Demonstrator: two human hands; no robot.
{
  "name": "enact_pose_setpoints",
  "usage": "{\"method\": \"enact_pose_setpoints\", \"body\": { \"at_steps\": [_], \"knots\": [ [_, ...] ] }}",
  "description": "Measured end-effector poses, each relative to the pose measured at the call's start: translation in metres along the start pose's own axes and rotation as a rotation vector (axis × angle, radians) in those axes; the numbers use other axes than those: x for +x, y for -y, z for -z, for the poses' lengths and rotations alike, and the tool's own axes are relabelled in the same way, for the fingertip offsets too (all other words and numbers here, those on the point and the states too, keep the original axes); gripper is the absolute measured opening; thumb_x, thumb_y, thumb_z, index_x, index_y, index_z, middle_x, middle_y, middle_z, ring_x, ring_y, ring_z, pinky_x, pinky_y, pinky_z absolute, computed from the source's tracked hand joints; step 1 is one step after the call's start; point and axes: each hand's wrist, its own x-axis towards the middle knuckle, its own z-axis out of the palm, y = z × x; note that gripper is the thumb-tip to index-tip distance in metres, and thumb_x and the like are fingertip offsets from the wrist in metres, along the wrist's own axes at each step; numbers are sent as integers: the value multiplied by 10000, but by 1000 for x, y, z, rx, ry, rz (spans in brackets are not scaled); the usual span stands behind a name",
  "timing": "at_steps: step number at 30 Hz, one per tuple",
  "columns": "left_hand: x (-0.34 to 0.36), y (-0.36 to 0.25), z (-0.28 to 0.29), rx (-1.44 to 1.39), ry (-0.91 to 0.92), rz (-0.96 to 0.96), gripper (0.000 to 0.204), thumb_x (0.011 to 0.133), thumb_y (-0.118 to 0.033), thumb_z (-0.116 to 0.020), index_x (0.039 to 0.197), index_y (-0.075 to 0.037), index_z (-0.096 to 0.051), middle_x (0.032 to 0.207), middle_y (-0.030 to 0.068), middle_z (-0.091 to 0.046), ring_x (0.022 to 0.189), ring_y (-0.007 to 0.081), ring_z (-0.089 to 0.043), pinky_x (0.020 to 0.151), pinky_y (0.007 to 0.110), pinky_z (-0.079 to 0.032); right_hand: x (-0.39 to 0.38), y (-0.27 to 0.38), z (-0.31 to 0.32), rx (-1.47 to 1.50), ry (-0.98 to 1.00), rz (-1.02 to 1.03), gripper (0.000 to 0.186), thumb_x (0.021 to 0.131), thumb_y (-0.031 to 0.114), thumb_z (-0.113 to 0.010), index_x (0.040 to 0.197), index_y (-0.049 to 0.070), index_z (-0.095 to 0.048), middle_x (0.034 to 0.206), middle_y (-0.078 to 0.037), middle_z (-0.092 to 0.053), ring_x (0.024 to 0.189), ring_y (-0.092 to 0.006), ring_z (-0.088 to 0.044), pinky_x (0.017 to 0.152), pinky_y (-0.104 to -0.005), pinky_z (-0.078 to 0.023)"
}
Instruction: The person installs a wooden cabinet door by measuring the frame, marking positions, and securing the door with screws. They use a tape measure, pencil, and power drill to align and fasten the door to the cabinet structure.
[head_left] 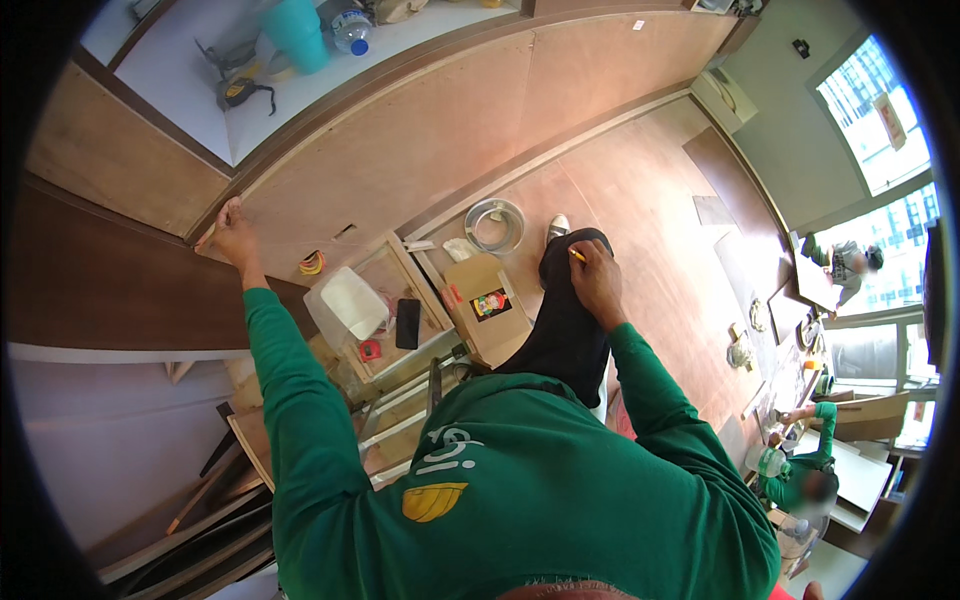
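My left hand [235,238] reaches out to the far left and rests against the wooden cabinet edge, close to the lower corner of a white-lined shelf opening [235,140]. Its thumb and fingers look spread along the brown trim, and nothing shows in them. Over my raised knee lies my right hand [600,285], closed around a short, thin yellow pencil [577,254]. The pencil's tip pokes out past the fingers, while its rest is hidden in the palm.
Below the left arm, a small stand holds a white container [350,303], a black phone [408,323] and a red tape measure [369,350]. Beside it lie a cardboard box [490,325] and a coiled strip [494,226]. Two people [805,475] work at the right.
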Motion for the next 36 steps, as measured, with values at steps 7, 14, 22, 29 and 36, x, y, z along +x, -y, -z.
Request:
{"method": "enact_pose_setpoints", "body": {
  "at_steps": [7, 14, 22, 29, 36],
  "knots": [
    [5, 9, -3, -46, -19, -112, 318, 1025, -284, -665, 1132, 0, -759, 1068, 113, -785, 992, 204, -726, 892, 321, -539, 10, -14, -6, -4, -19, -4, 127, 915, 162, -680, 1003, 71, -694, 981, -147, -663, 904, -380, -673, 779, -481, -539],
    [1, -2, 2, 36, -39, 6, 320, 1017, -279, -674, 1139, 5, -759, 1062, 101, -787, 993, 190, -726, 887, 317, -537, 12, -14, -9, 11, -5, 7, 125, 913, 171, -693, 997, 78, -696, 983, -136, -665, 908, -372, -674, 782, -481, -540],
    [0, 1, -3, 28, -38, -49, 313, 1006, -257, -688, 1147, 12, -762, 1058, 102, -789, 981, 176, -717, 913, 310, -530, 9, -7, -10, 15, 7, 7, 119, 901, 156, -696, 990, 77, -697, 979, -138, -663, 913, -375, -672, 784, -482, -539],
    [7, 16, 9, 300, -31, -258, 324, 1007, -339, -665, 1146, -71, -781, 1115, 152, -769, 1025, 243, -699, 1038, 381, -463, 14, 4, -17, 16, 1, 47, 95, 901, 141, -687, 965, 73, -697, 956, -149, -667, 889, -390, -677, 750, -496, -542],
    [-5, 21, 33, 266, -167, -295, 277, 962, -341, -703, 1098, -118, -797, 1067, 171, -748, 1184, 309, -606, 1120, 415, -396, 19, 1, -21, -81, 34, 105, 136, 954, 151, -646, 1018, 44, -701, 1043, -174, -695, 984, -391, -679, 842, -477, -545]
  ]
}}
